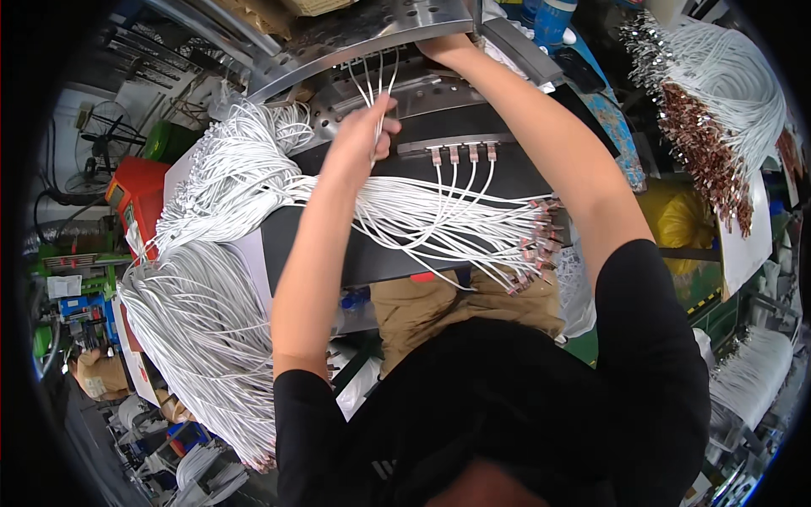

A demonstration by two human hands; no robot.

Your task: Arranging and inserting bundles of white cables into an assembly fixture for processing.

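My left hand (363, 139) is closed around several white cables (382, 78) that run up under a perforated metal plate (372, 38) on the machine. It is slightly blurred. My right hand (445, 49) reaches to the plate's right end, and its fingers are hidden beneath the edge. Below, a slotted metal strip (422, 146) holds several reddish-clear cable plugs (454, 155) in a row, their white leads curving down. A bundle of white cables (431, 215) lies across the black work surface (308, 245), its plug ends bunched at the right.
Coiled white cables (228, 169) are heaped on the left, with a larger bundle (198, 321) hanging nearer me. At the right, a big cable bundle (718, 101) has copper-coloured and silvery ends. A blue bottle (553, 21) and a yellow bag (674, 221) are there too.
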